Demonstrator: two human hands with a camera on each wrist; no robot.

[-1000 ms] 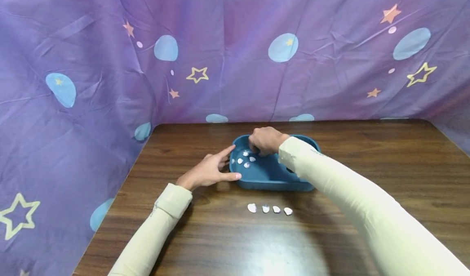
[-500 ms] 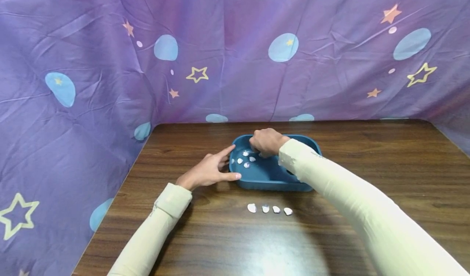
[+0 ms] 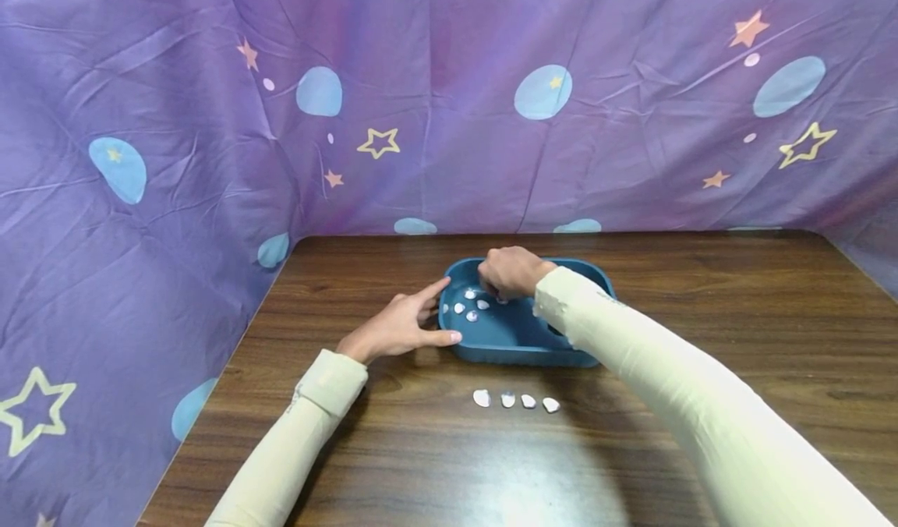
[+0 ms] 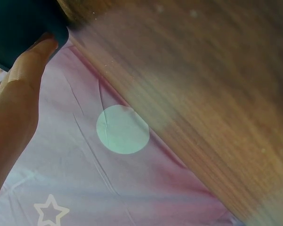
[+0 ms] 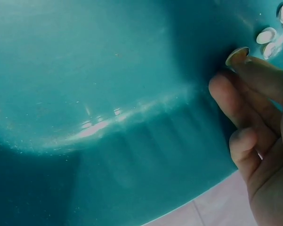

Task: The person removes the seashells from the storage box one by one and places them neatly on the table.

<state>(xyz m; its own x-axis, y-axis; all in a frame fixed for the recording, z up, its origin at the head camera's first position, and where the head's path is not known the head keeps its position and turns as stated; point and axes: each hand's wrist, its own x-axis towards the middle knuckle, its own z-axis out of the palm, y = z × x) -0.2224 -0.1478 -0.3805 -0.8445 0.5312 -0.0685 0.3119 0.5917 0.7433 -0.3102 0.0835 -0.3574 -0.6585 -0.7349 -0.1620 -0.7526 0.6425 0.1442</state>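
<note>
My left hand (image 3: 396, 326) rests against the left end of a blue plastic basin (image 3: 512, 354), thumb and fingers spread straight along the rim. In the left wrist view, fingers (image 4: 30, 66) touch the basin's dark corner. Reaching inside the basin, my right hand (image 3: 515, 270) has its fingers curled near the bottom. The right wrist view shows a small seashell (image 5: 237, 55) at the tips of thumb and index finger, which seem to pinch it. Several pale seashells (image 3: 471, 316) lie left of that hand in the basin. The basin's right part is partly hidden by my right forearm.
A row of several seashells (image 3: 508, 399) lies on the wooden table (image 3: 393, 449) in front of the basin. Behind the table hangs a purple curtain (image 3: 449, 122) with stars and blue spots. The table's left edge runs beside my left arm.
My right hand has shifted very slightly right and toward me inside the basin; a seashell now shows beneath its fingers. My left hand has stayed put at the rim.
</note>
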